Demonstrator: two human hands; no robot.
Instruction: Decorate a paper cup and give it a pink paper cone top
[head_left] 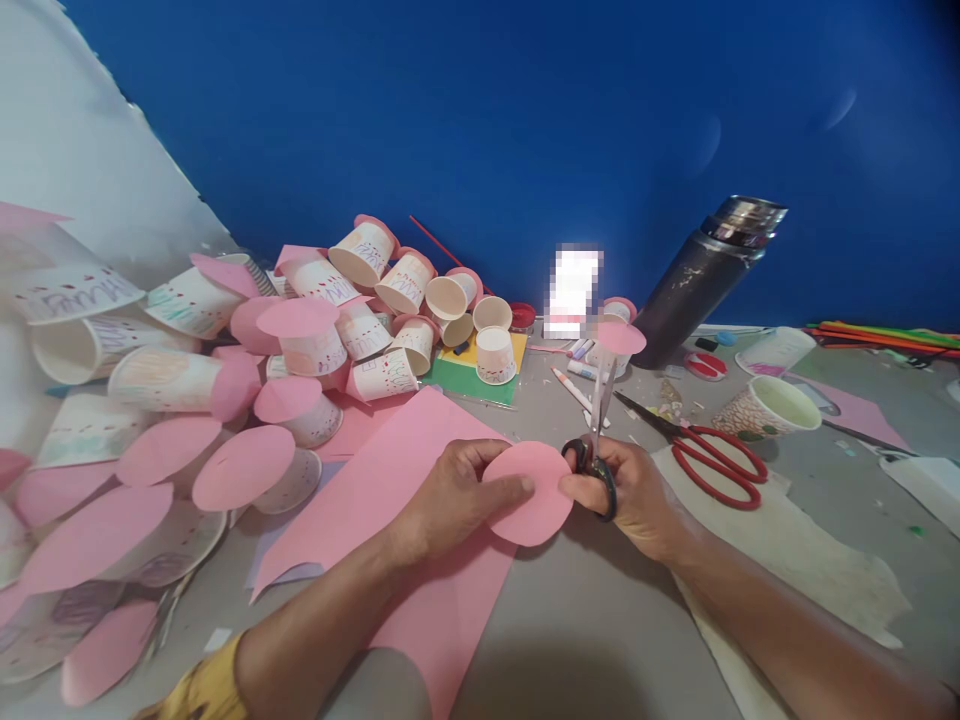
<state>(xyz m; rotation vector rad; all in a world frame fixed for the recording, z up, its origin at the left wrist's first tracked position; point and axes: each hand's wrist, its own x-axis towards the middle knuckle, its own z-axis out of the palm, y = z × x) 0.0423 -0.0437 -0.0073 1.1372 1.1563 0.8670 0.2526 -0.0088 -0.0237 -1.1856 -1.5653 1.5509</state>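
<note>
A round disc of pink paper (534,512) is pinched between the thumb and fingers of my left hand (457,505). My right hand (637,495) grips black-handled scissors (598,410), a finger and thumb at the loops, blades pointing up and away from me. The right thumb tip is at the disc's right edge. Below my left hand lies a large sheet of pink paper (360,510) with curved pieces cut out of its edges. Left of it are many decorated paper cups, several with pink discs on them, such as one cup (309,350).
A dark steel flask (694,285) stands at the back right. Red-handled scissors (720,465) lie right of my right hand near a leaf-patterned cup (765,408). Markers (574,395) and a white cup (495,355) sit ahead. A blue wall (480,120) closes the back.
</note>
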